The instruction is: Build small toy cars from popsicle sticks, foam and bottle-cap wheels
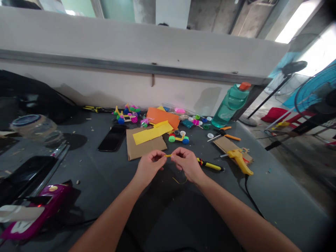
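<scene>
A small thin yellow strip [168, 155] is stretched level between my two hands. My left hand [151, 164] pinches its left end between thumb and forefinger. At the other end, the fingers of my right hand [187, 163] are closed on it in the same way. Just beyond my hands lies a piece of cardboard [133, 150] with yellow paper [149, 134] on top. A little toy car [178, 139] with bottle-cap wheels stands behind my right hand. Beside that hand is a yellow and black utility knife [211, 165]. A thin yellow sliver [180, 182] lies below on the table.
To the right, a yellow glue gun [238, 159] rests on cardboard, its cord trailing forward. A green bottle [229, 106] stands at the back. On the left are a phone [112, 138], a clear jar [35, 129] and a purple power strip [44, 210]. More toy cars [127, 115] sit near the partition.
</scene>
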Motion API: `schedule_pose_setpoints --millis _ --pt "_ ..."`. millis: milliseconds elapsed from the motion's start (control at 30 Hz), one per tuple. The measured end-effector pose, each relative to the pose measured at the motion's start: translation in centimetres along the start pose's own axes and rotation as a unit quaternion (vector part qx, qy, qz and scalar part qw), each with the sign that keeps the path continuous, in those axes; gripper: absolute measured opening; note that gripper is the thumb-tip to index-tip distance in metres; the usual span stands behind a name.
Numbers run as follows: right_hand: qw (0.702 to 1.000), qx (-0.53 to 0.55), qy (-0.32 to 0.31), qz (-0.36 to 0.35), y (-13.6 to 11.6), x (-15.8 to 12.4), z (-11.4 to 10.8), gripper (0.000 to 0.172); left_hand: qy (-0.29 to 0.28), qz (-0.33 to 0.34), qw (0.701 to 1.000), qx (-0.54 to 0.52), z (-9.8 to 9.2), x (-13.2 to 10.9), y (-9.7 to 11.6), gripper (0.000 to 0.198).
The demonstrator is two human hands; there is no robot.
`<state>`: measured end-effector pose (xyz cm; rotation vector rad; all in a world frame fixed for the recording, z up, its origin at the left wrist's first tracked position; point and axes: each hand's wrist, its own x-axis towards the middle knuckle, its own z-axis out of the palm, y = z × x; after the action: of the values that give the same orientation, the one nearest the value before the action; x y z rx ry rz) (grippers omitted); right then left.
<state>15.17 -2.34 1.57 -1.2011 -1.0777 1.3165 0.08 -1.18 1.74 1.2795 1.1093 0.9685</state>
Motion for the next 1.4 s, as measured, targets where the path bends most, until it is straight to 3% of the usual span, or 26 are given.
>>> schedule_pose_setpoints --millis 167,400,900,1033,1267,1400 --pt "1.000 0.010 -0.006 0.004 0.2 -0.1 0.2 0.013 0.000 -0.032 0.998 -0.048 0.2 -0.1 0.2 0.016" --pt "0.993 0.109 -0.035 0.037 0.3 -0.1 0.3 0.014 -0.015 -0.076 0.992 -0.095 0.0 -0.1 0.2 0.016" --pt "0.991 0.119 -0.028 0.051 0.3 0.1 0.0 0.014 -0.043 -0.085 0.993 -0.066 -0.5 0.0 0.4 0.020" --pt "0.992 0.111 -0.026 0.049 0.2 0.0 0.0 0.015 -0.029 -0.080 0.995 -0.055 -0.4 -0.1 0.4 0.020" --pt "0.997 0.048 -0.018 0.057 0.1 0.2 0.4 0.017 -0.001 -0.083 0.994 -0.072 -0.2 0.1 0.3 0.023" --pt "0.991 -0.133 0.008 0.026 -2.9 -0.4 -0.9 0.022 0.024 -0.096 0.990 -0.105 -0.8 0.4 0.2 0.025"
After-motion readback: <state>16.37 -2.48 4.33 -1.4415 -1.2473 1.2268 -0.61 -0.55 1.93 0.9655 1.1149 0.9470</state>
